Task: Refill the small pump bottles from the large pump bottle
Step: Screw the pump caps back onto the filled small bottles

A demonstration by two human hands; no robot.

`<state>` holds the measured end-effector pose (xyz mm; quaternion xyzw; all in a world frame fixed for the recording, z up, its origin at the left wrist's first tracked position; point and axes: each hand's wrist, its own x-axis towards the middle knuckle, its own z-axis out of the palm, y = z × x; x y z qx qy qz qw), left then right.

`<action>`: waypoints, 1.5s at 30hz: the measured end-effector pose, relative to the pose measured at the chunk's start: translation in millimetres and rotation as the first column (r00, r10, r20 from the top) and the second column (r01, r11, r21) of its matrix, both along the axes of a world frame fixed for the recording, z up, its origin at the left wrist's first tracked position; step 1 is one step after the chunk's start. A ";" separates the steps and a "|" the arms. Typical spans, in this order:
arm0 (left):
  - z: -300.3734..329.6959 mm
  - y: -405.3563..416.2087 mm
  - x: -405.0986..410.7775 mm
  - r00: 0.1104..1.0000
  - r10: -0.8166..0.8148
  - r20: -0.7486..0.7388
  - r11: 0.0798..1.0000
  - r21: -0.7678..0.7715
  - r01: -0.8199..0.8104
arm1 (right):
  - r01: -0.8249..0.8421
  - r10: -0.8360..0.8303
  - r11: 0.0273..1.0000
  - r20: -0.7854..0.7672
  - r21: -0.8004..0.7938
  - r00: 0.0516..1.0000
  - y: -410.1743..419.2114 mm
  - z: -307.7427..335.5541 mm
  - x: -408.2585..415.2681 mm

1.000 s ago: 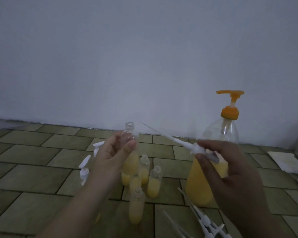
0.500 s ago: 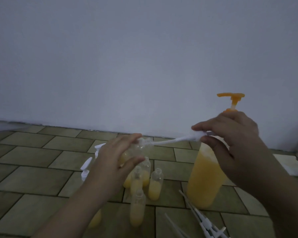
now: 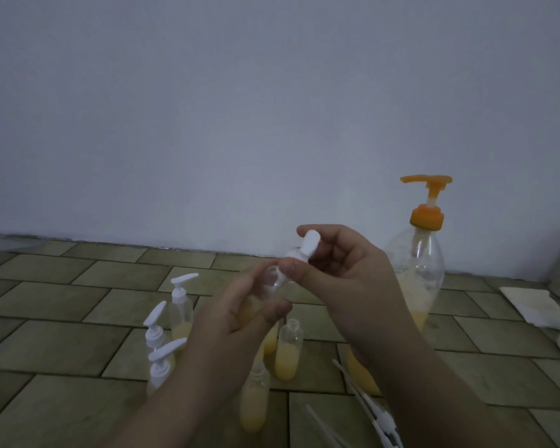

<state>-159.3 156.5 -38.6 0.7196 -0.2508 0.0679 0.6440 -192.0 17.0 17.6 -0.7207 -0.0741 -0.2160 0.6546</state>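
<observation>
Right fingers: my right hand [image 3: 343,282] has thumb and forefinger pinched on the white pump head [image 3: 306,248], which sits at the neck of the held bottle.
Left fingers: my left hand [image 3: 236,318] is wrapped around the small clear bottle [image 3: 274,286]; I hold it tilted, neck up and to the right, above the floor.
Held bottle: clear plastic, upper part see-through; a trace of yellow shows behind my fingers, level hard to tell.
Open small bottles: three uncapped ones stand on the tiled floor [image 3: 62,334] below my hands, such as one [image 3: 288,354] part-filled with yellow liquid and another [image 3: 254,402] nearer me.
Capped small bottles: three with white pumps stand to the left, the rear one [image 3: 181,305] showing yellow at its base.
Large pump bottle: [image 3: 416,279] clear with an orange pump, upright to the right near the wall, yellow liquid in its lower part.
Loose pumps: white pump tubes [image 3: 369,412] lie on the floor toward its near edge.
Cloth: a white one [image 3: 537,305] lies at the right edge.
</observation>
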 end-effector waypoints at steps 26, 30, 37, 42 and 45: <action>8.0 6.0 -7.7 0.995 0.063 -0.084 0.997 0.042 -0.059 | -0.163 0.199 0.947 -0.108 0.276 0.974 5.8 -9.3 4.7; 9.1 8.8 -10.4 0.996 0.072 -0.060 0.994 0.085 -0.067 | -0.123 0.157 0.956 -0.108 0.265 0.982 6.0 -12.0 5.1; 10.3 12.1 -10.0 0.989 0.064 -0.133 0.990 0.134 -0.046 | -0.159 0.180 0.968 -0.094 0.193 0.979 4.8 -13.8 4.8; 10.0 23.1 -11.1 0.982 0.184 0.033 0.958 0.219 -0.187 | 0.024 -0.026 0.999 -0.072 -0.028 0.997 22.5 -18.9 2.4; 6.4 40.4 -13.9 0.979 0.204 -0.006 0.964 0.176 -0.200 | 0.059 -0.078 0.950 -0.050 -0.305 0.996 10.6 -15.9 -7.9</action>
